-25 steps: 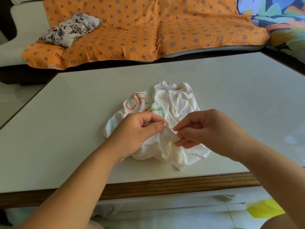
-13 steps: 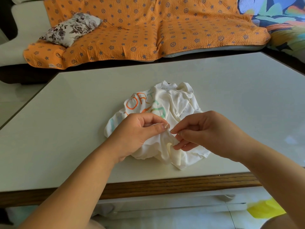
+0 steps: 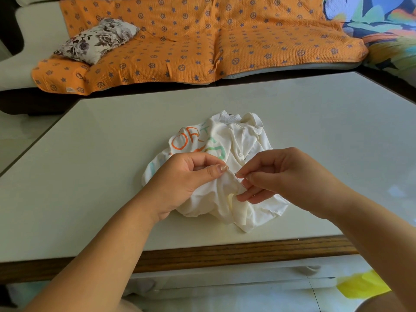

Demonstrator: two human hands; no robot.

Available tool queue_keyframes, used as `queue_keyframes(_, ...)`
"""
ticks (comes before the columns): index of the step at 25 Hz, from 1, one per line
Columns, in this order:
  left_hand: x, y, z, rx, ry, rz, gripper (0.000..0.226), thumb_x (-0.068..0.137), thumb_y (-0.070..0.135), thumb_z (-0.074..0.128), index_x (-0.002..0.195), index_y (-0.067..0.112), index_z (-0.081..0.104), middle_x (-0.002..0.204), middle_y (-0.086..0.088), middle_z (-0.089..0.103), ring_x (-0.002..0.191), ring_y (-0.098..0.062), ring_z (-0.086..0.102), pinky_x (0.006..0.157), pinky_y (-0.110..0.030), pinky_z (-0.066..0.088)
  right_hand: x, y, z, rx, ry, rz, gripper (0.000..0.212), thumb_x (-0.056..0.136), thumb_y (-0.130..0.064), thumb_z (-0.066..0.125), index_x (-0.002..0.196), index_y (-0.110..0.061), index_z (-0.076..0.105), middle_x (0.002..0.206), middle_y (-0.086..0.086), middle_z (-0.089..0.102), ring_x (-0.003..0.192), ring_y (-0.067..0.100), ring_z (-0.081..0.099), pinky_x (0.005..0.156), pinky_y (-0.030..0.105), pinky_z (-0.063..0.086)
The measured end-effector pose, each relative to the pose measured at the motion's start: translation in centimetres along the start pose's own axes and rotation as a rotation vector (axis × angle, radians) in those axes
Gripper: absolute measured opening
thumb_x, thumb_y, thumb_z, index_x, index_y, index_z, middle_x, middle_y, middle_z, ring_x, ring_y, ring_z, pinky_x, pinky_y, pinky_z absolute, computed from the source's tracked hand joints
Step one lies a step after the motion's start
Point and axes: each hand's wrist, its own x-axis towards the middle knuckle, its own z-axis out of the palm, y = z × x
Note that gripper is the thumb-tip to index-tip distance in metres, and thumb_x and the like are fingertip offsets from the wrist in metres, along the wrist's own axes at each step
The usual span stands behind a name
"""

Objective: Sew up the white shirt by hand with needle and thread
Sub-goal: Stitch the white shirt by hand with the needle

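Fingers of the left hand pinch a shirt fold near the table's front edge. The right hand pinches the needle. Pushed fast, its tip could prick the left thumb.

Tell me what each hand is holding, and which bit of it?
The left hand pinches a raised fold of the white shirt. The right hand pinches the needle by the end away from that fold.

Bright daylight, soft shadows, wide-angle edge distortion.
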Motion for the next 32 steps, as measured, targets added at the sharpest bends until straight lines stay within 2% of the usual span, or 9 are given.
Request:
queue_keyframes(5, 0.0, 0.0, 0.0, 0.003, 0.000, -0.006, 0.013, 0.069, 0.032, 0.070, 0.077, 0.026, 0.078, 0.085, 0.003, 0.075, 0.084, -0.006, 0.067, 0.081, -0.017, 0.052, 0.0, 0.1, -0.1, -0.012, -0.014, -0.007, 0.019, 0.090, 0.002, 0.058, 0.090, -0.007, 0.074, 0.080, 0.009, 0.076, 0.077, 0.021, 0.076, 0.075, 0.029, 0.061)
queue_keyframes(12, 0.0, 0.0, 0.2, 0.008, -0.011, -0.021, 0.013, 0.073, 0.026, 0.069, 0.083, 0.021, 0.075, 0.084, 0.005, 0.076, 0.084, -0.003, 0.069, 0.077, -0.013, 0.052, 0.0, 0.5, -0.1, -0.013, -0.052, -0.029, 0.022, 0.092, 0.003, 0.057, 0.092, -0.009, 0.075, 0.080, 0.010, 0.075, 0.077, 0.021, 0.076, 0.072, 0.025, 0.061)
queue_keyframes(18, 0.2, -0.3, 0.4, -0.015, -0.030, -0.030, 0.019, 0.070, 0.027, 0.070, 0.085, 0.016, 0.074, 0.083, 0.004, 0.075, 0.084, -0.004, 0.068, 0.076, -0.013, 0.050, 0.5, 0.9, 0.2, 0.012, -0.081, -0.047, 0.013, 0.092, -0.008, 0.062, 0.094, -0.012, 0.074, 0.081, 0.016, 0.074, 0.076, 0.023, 0.075, 0.069, 0.025, 0.061)
queue_keyframes(22, 0.2, -0.4, 0.4, -0.065, -0.038, -0.049, 0.022, 0.070, 0.029, 0.070, 0.087, 0.016, 0.073, 0.084, 0.002, 0.073, 0.084, -0.007, 0.068, 0.077, -0.017, 0.052, 0.7, 1.1, 0.4, 0.110, -0.070, -0.034, 0.010, 0.093, -0.011, 0.060, 0.091, -0.011, 0.070, 0.081, 0.020, 0.071, 0.076, 0.031, 0.075, 0.065, 0.028, 0.061)
queue_keyframes(25, 0.2, -0.4, 0.4, -0.122, -0.070, -0.083, 0.023, 0.072, 0.029, 0.070, 0.090, 0.015, 0.072, 0.089, -0.002, 0.073, 0.088, -0.011, 0.068, 0.082, -0.022, 0.052, 0.9, 1.1, 0.5, 0.179, -0.089, -0.030, 0.009, 0.095, -0.010, 0.057, 0.094, -0.007, 0.065, 0.089, 0.030, 0.067, 0.079, 0.035, 0.074, 0.068, 0.033, 0.061)
queue_keyframes(28, 0.2, -0.4, 0.5, -0.170, -0.077, -0.106, 0.021, 0.073, 0.026, 0.071, 0.090, 0.013, 0.073, 0.090, -0.005, 0.073, 0.089, -0.013, 0.068, 0.084, -0.023, 0.053, 1.0, 1.1, 0.5, 0.210, -0.115, -0.025, 0.008, 0.097, -0.011, 0.054, 0.097, -0.006, 0.061, 0.093, 0.032, 0.065, 0.081, 0.036, 0.074, 0.070, 0.035, 0.061)
queue_keyframes(30, 0.3, -0.6, 0.7, -0.160, -0.069, -0.116, 0.019, 0.072, 0.024, 0.071, 0.087, 0.013, 0.073, 0.088, -0.004, 0.073, 0.087, -0.012, 0.068, 0.083, -0.022, 0.053, 0.9, 1.1, 0.7, 0.180, -0.117, -0.033, 0.005, 0.098, -0.010, 0.053, 0.100, -0.008, 0.057, 0.091, 0.028, 0.068, 0.081, 0.034, 0.074, 0.075, 0.037, 0.062)
queue_keyframes(32, 0.3, -0.7, 1.0, -0.137, -0.054, -0.134, 0.019, 0.071, 0.025, 0.072, 0.086, 0.014, 0.074, 0.086, -0.004, 0.074, 0.086, -0.012, 0.069, 0.081, -0.022, 0.053, 0.9, 1.4, 1.1, 0.109, -0.096, -0.056, 0.012, 0.100, -0.005, 0.048, 0.106, -0.012, 0.055, 0.088, 0.020, 0.071, 0.082, 0.029, 0.075, 0.082, 0.040, 0.060)
